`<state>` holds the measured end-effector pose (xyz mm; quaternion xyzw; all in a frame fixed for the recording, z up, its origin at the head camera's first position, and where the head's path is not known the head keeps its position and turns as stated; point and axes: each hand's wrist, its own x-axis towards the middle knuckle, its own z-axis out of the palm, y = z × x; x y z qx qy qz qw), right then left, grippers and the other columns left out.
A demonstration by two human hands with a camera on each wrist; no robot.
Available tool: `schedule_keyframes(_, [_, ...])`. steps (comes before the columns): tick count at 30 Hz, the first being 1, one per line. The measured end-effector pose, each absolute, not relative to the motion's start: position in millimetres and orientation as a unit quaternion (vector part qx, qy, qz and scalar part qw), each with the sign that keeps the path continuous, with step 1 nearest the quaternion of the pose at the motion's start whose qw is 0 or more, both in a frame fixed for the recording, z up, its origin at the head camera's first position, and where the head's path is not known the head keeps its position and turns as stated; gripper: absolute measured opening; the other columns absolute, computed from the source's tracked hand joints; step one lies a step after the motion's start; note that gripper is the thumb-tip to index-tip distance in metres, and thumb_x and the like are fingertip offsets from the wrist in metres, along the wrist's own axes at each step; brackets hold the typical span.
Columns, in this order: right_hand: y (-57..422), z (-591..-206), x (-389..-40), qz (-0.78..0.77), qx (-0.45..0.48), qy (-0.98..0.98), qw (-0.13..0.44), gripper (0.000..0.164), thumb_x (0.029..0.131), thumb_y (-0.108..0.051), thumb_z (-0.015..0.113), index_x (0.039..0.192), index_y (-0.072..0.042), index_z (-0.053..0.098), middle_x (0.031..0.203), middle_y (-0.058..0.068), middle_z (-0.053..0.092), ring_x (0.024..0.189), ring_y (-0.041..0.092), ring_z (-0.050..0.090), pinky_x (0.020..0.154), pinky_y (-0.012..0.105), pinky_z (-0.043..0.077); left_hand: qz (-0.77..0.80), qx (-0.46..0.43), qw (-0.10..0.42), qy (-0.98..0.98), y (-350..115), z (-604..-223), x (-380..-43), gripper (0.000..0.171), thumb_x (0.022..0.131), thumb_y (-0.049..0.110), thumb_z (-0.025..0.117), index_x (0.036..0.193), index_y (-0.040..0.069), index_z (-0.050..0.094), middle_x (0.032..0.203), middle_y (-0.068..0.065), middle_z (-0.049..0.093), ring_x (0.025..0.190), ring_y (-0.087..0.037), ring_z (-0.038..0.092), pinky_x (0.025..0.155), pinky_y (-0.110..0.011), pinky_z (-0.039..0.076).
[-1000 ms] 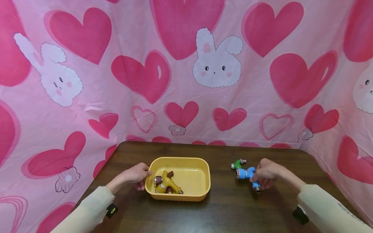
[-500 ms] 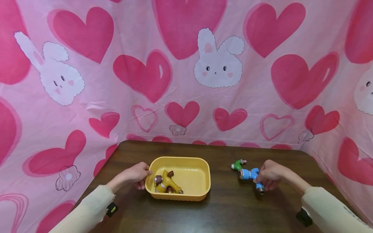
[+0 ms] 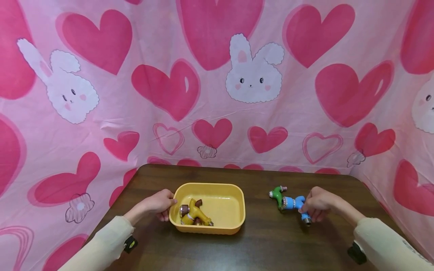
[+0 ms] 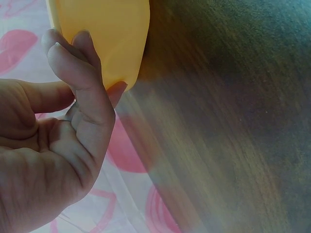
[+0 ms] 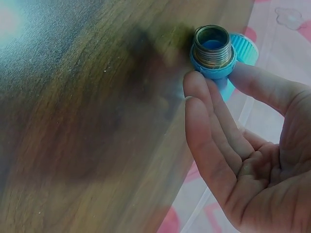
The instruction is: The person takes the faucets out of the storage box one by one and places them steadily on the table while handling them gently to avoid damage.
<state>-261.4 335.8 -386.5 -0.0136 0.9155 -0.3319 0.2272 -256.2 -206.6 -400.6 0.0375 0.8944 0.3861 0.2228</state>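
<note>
My left hand (image 3: 161, 204) grips the left end of a yellow plastic basin (image 3: 230, 227), thumb at the rim and fingers along the outer wall, as the left wrist view also shows. Inside the basin lies a yellow faucet (image 3: 196, 213) with brown parts, and more brown pieces show beneath it. On the right, my right hand (image 3: 318, 204) pinches a blue faucet (image 3: 294, 203) between thumb and fingers. Its threaded metal end (image 5: 213, 46) faces the right wrist camera. Just behind and left of it, a green faucet (image 3: 277, 194) lies on the table, partly overlapped by the blue one.
The dark wooden table (image 3: 257, 248) has rounded far corners. Pink cloth (image 3: 217, 105) printed with hearts and rabbits hangs behind it and along both sides. Bare tabletop separates the basin from the faucets on the right.
My right hand has shifted a little to the right with the blue faucet, uncovering more of the green one. The left hand and the basin have stayed in place.
</note>
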Motion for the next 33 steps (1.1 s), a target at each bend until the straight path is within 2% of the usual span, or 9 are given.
schedule_keyframes(10, [346,-388,-260,-0.335,-0.016,0.915,0.224,0.032,0.088,-0.016,0.083,0.065,0.000,0.067,0.059,0.009,0.066,0.053,0.018,0.067,0.054,0.037,0.062,0.382,0.036,0.225,0.896,-206,-400,-257,0.019,0.108,0.005,0.052,0.102,-0.005,0.067,0.058,-0.011,0.061,0.042,-0.013,0.058,0.045,-0.029,0.057])
schedule_keyframes(19, [355,-392,-258,-0.341,-0.019,0.911,0.232,0.032,0.090,-0.016,0.081,0.064,-0.002,0.067,0.060,0.007,0.065,0.053,0.016,0.066,0.052,0.032,0.060,0.381,0.041,0.224,0.896,-206,-402,-257,0.019,0.108,0.005,0.052,0.101,-0.005,0.067,0.057,-0.010,0.061,0.042,-0.013,0.058,0.044,-0.030,0.057])
schedule_keyframes(33, [367,-399,-260,-0.349,-0.017,0.909,0.229,0.030,0.090,-0.016,0.081,0.066,-0.003,0.068,0.058,0.006,0.064,0.053,0.016,0.066,0.053,0.033,0.060,0.376,0.036,0.224,0.898,-206,-402,-258,0.018,0.108,0.004,0.053,0.102,-0.005,0.067,0.057,-0.011,0.062,0.042,-0.013,0.058,0.045,-0.030,0.057])
